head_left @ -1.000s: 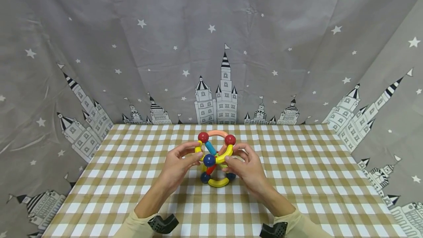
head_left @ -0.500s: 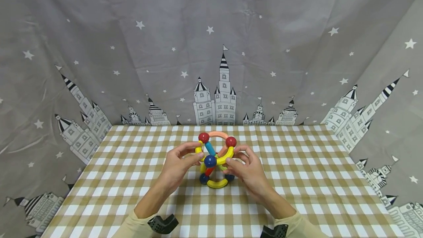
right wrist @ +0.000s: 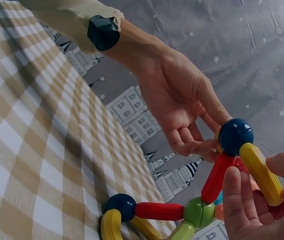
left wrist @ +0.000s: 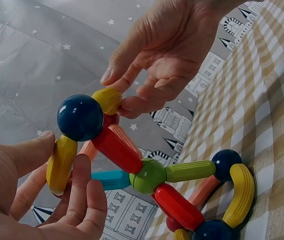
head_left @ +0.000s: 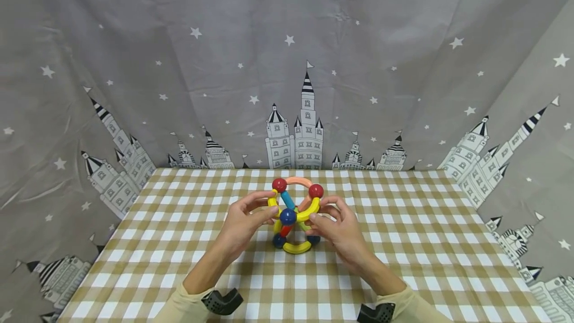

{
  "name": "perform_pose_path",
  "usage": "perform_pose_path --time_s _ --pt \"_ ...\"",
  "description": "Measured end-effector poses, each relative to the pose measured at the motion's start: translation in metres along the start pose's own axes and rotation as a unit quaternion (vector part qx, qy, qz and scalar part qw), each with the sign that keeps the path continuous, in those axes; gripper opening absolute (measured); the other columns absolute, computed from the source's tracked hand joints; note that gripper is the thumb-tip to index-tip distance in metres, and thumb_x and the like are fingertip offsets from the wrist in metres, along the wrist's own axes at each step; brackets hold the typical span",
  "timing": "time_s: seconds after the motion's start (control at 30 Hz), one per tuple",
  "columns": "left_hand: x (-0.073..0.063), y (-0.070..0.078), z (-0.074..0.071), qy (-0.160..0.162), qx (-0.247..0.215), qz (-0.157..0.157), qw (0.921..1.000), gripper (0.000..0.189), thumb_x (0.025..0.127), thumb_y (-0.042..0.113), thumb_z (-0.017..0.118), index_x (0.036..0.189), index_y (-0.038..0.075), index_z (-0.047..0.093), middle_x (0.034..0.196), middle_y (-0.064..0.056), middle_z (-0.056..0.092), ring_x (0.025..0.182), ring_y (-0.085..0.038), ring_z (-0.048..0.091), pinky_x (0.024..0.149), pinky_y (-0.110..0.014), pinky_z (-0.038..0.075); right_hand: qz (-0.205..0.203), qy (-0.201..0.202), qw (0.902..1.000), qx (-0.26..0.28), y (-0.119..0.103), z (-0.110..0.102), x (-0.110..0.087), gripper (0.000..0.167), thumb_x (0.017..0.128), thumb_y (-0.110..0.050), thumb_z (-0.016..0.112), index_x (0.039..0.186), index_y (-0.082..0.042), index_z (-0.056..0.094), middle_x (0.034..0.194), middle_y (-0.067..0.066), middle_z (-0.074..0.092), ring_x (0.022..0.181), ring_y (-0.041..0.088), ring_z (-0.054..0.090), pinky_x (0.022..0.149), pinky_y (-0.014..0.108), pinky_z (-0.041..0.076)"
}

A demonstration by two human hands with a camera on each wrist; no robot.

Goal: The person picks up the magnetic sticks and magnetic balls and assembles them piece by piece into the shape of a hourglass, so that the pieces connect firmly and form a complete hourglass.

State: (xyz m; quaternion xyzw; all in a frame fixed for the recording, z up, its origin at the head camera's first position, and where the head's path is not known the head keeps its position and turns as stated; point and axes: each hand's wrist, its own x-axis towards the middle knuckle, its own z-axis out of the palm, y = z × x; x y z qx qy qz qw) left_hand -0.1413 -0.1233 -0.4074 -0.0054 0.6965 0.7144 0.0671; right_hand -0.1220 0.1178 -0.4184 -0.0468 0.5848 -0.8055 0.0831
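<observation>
A magnetic ball-and-stick structure (left wrist: 149, 176) stands on the table between my hands, built around a green centre ball. My left hand (head_left: 239, 224) pinches the left yellow curved stick (left wrist: 61, 165) between thumb and fingers. On the other side, my right hand (head_left: 339, 231) pinches the right yellow curved stick (right wrist: 261, 172). Both sticks meet at the front blue ball (head_left: 288, 217). Behind it, two red balls (head_left: 316, 191) are joined by a peach arc (head_left: 299, 180). Straight red, light blue and green sticks run from the centre. Lower down, a yellow arc (head_left: 297, 248) links two dark blue balls.
A brown-and-white checked cloth (head_left: 179, 263) covers the table. Behind and at both sides hangs a grey curtain (head_left: 215, 83) printed with castles and stars. Each wrist carries a black camera mount (head_left: 222, 301) over a beige sleeve.
The upper ring of the structure has shifted slightly to the right, with both hands still gripping the yellow curved sticks. Its lower part stays nearly in place.
</observation>
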Motion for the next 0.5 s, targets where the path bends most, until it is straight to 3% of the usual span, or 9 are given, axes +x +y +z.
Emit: perform_pose_path --time_s 0.27,0.5 --pt "0.001 0.0 -0.009 -0.059 -0.004 0.014 0.9981 0.052 0.095 0.013 0.075 0.143 0.011 0.056 0.128 -0.02 0.062 0.097 -0.029 0.072 0.091 -0.049 0.057 0.016 -0.023 0.9967 -0.076 -0.008 -0.018 0.002 0.045 0.097 -0.012 0.072 0.132 -0.004 0.044 0.125 0.024 0.055 0.107 0.044 0.068 0.086 0.049 0.058" --pt "0.002 -0.007 -0.026 -0.067 0.012 0.025 0.9974 0.055 0.098 0.014 0.072 0.147 0.015 0.049 0.127 -0.024 0.063 0.098 -0.036 0.073 0.09 -0.05 0.057 0.013 -0.037 0.9896 -0.139 -0.012 -0.039 0.003 0.046 0.098 -0.012 0.071 0.134 -0.005 0.043 0.129 0.03 0.055 0.107 0.049 0.067 0.082 0.046 0.06"
